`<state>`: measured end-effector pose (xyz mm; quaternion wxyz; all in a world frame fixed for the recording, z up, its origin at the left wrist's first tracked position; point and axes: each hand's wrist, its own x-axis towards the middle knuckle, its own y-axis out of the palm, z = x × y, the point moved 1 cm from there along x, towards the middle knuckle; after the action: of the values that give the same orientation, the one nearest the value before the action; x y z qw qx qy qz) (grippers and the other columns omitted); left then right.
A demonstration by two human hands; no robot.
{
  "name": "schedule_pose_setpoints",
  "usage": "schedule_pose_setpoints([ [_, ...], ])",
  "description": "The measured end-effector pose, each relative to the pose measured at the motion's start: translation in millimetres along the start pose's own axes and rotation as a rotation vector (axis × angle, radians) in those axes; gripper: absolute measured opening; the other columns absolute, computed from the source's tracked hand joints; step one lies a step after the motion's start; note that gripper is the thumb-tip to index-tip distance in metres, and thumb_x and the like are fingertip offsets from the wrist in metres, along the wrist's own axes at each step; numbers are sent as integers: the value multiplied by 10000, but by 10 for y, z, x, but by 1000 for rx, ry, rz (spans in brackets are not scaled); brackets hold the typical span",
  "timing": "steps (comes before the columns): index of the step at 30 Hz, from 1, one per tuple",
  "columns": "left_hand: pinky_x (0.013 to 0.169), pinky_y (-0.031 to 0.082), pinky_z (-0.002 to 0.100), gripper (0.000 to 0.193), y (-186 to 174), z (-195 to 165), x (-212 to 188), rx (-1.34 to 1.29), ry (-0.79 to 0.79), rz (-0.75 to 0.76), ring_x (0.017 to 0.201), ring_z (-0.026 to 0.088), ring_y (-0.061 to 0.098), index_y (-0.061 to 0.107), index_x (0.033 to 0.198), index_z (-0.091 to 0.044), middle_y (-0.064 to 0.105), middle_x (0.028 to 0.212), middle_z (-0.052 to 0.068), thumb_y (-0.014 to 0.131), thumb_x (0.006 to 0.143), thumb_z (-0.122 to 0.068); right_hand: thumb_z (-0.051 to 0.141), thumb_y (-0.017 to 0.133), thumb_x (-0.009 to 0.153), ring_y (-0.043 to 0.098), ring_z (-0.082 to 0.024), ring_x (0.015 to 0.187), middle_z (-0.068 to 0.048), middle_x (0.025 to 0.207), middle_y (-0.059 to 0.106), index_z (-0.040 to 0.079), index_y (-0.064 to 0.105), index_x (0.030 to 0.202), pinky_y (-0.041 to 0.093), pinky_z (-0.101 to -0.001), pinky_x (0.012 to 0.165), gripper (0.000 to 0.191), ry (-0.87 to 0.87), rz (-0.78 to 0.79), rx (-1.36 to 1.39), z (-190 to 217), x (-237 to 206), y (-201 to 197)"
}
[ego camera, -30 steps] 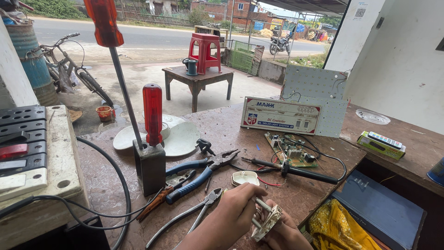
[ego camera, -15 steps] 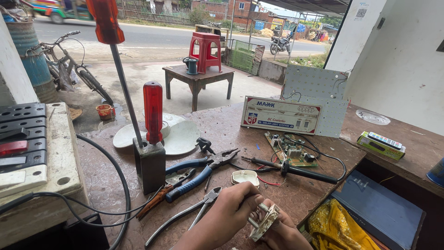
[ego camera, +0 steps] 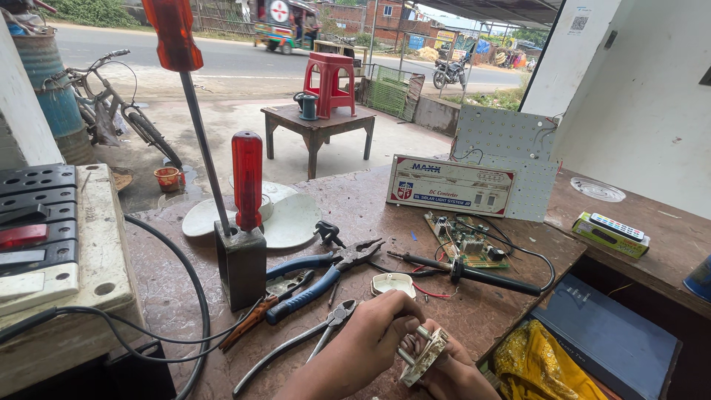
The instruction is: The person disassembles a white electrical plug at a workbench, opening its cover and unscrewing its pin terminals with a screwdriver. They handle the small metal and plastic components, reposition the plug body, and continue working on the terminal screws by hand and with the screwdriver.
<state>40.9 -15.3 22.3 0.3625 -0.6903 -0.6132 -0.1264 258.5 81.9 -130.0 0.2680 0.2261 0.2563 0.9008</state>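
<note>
One white rectangular converter box (ego camera: 450, 185) stands upright right of frame centre, its front label carrying blue and red print. A small green and white carton (ego camera: 612, 234) lies flat at the right edge. A small white square code sticker (ego camera: 579, 21) is fixed to the white wall (ego camera: 652, 111), upper right.

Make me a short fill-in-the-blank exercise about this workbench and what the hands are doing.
1. Both hands hold a small round part near the bench's ____ edge.
2. The pliers have ____ handles.
3. The soldering iron lies just in front of a green ____.
4. Two screwdrivers with ____ handles stand upright in a metal block.

Missing words: front; blue; circuit board; red
</note>
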Motion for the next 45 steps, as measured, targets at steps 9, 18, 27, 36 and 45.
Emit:
schedule_pose_setpoints([
  [9, 882, 526, 364, 223, -70, -155, -41, 20, -163, 152, 994, 254, 662, 667, 1098, -50, 644, 1070, 131, 639, 923, -186, 297, 571, 970, 627, -252, 1196, -145, 1338, 577, 101, 299, 1554, 531, -458, 977, 674, 73, -132, -133, 92, 58, 294],
  [18, 833, 559, 364, 204, -90, 78, 20, 24, -183, 37, 917, 225, 696, 660, 1048, 0, 688, 987, 138, 628, 918, -153, 312, 582, 997, 617, -215, 1218, -119, 1349, 592, 47, 396, 1530, 529, -419, 1005, 624, 67, -178, -247, 177, 335, 413],
  [27, 759, 592, 342, 197, -82, 135, 42, 58, -115, -81, 821, 195, 738, 718, 1022, 15, 741, 903, 139, 645, 868, -84, 303, 592, 983, 642, -223, 1173, -117, 1346, 633, 62, 465, 1474, 550, -413, 934, 561, 89, -216, -236, 186, 466, 390],
  [36, 702, 566, 335, 227, -118, 77, 46, 63, -237, -6, 751, 182, 685, 719, 1043, 6, 728, 877, 115, 593, 873, -76, 291, 612, 967, 654, -214, 1159, -106, 1326, 624, 75, 473, 1479, 568, -426, 945, 573, 141, -260, -211, 199, 469, 388],
  [45, 749, 584, 317, 195, -119, 127, 51, 44, -146, -29, 821, 177, 714, 696, 1037, 15, 717, 921, 124, 657, 886, -103, 294, 583, 916, 692, -179, 1101, -68, 1264, 691, 80, 509, 1395, 602, -390, 890, 530, 193, -286, -226, 225, 500, 316],
])
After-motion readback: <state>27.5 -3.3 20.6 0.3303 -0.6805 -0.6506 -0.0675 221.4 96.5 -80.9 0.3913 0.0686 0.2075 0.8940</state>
